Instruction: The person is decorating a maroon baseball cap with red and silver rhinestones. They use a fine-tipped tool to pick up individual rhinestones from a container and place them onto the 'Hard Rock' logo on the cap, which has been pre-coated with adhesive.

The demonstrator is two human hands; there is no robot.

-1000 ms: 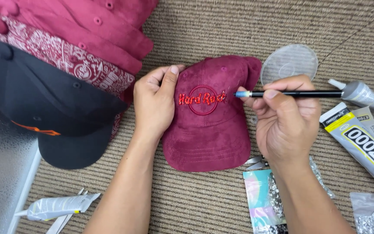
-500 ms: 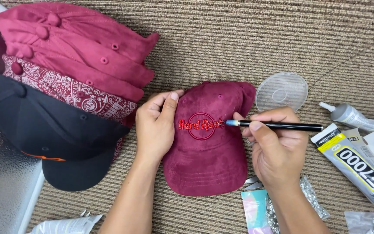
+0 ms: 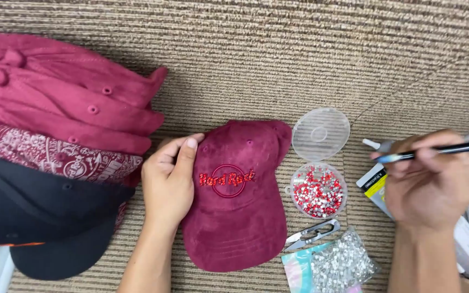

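Observation:
A maroon cap [image 3: 242, 217] with a red rhinestone logo lies on the ribbed carpet. My left hand [image 3: 168, 182] grips the cap's left side, thumb on its crown. My right hand [image 3: 432, 182] is off to the right, away from the cap, holding a thin black pen-like tool [image 3: 438, 151] whose tip points left. Between cap and right hand sits a small round clear container [image 3: 317, 191] of red and silver rhinestones, with its lid [image 3: 321, 133] flipped open above it.
A stack of maroon caps [image 3: 66, 97], a patterned red one [image 3: 39, 157] and a black cap [image 3: 44, 217] lies at left. Small snips [image 3: 313, 234] and a bag of clear rhinestones [image 3: 343, 263] lie below the container. A glue tube box [image 3: 378, 184] sits partly under my right hand.
My right hand has pulled the tool away from the cap's logo and moved right, uncovering the rhinestone container. The view has shifted. My left hand stays on the cap.

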